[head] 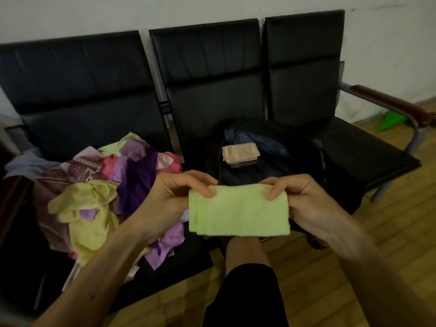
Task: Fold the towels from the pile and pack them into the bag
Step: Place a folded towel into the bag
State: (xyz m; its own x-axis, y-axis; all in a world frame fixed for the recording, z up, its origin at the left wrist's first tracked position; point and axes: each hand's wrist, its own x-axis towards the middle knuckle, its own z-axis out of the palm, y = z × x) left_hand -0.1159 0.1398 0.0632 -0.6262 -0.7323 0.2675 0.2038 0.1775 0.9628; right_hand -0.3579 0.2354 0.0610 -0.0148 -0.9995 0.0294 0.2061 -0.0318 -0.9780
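Folded green towel (238, 211) hung pinched at both top corners by the curled fingers (204, 190) of left hand (174, 194) and right hand (304, 199), towel pile (99, 190) left of the fingers, open dark bag (304, 156) just beyond them, black seat surface (368, 149), wooden floor (306, 267), white wall (141, 13).

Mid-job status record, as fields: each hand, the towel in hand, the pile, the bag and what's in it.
left hand: pinches upper left edge of the green towel
right hand: pinches its upper right edge
green towel: folded to a rectangle, held up in front of the bag
pile: unfolded, mixed colours, on the left seat of the bench
bag: open, right of pile
in bag: folded beige towel, something darker beneath
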